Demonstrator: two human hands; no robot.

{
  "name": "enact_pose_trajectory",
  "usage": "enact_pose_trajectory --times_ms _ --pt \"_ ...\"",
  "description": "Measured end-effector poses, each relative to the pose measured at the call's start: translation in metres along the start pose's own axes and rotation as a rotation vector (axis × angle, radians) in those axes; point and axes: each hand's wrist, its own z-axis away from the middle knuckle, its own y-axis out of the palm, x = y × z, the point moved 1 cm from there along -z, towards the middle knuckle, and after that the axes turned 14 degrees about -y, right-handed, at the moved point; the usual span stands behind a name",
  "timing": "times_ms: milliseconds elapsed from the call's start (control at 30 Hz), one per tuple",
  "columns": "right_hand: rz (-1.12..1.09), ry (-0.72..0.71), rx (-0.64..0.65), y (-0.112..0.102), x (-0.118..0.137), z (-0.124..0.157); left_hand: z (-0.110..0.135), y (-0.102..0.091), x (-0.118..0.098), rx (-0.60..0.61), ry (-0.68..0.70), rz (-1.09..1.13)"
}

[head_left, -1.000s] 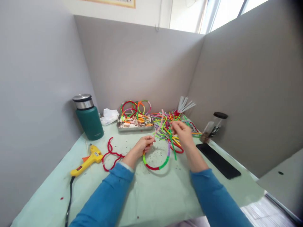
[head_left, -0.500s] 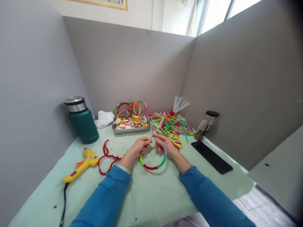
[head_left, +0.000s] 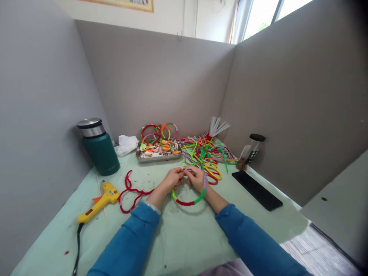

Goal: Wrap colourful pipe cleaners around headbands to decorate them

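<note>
One striped ring (head_left: 184,203) is pinched at its far side by the left hand (head_left: 173,177) and right hand (head_left: 196,178). Around it: one red cord (head_left: 140,191), one glue gun (head_left: 100,205) at nine o'clock; one black slab (head_left: 257,190) at three; one flask (head_left: 102,155) at ten, lettering unreadable; one jar (head_left: 250,153) at two; one shell tray (head_left: 159,158) at eleven.

Soft daylight from a glaring window (head_left: 260,17), faint shadows, slight blur, dark vignetting at upper right.
</note>
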Motion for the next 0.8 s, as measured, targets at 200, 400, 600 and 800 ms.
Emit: enact_pose_trajectory --times_ms 200,400,600,800 --pt "0.123 -0.123 -0.055 -0.002 0.006 0.0 -0.001 0.001 0.0 -0.05 -0.038 0.014" --pt "0.165 -0.156 -0.081 0.0 0.014 -0.002 0.003 0.002 -0.003 -0.036 -0.031 0.093" --pt "0.113 -0.103 -0.074 -0.001 0.019 -0.003 0.004 0.001 -0.006 -0.018 -0.038 0.177" --pt "0.159 -0.129 -0.098 -0.004 0.022 -0.004 0.004 0.002 -0.008 -0.029 -0.047 0.21"
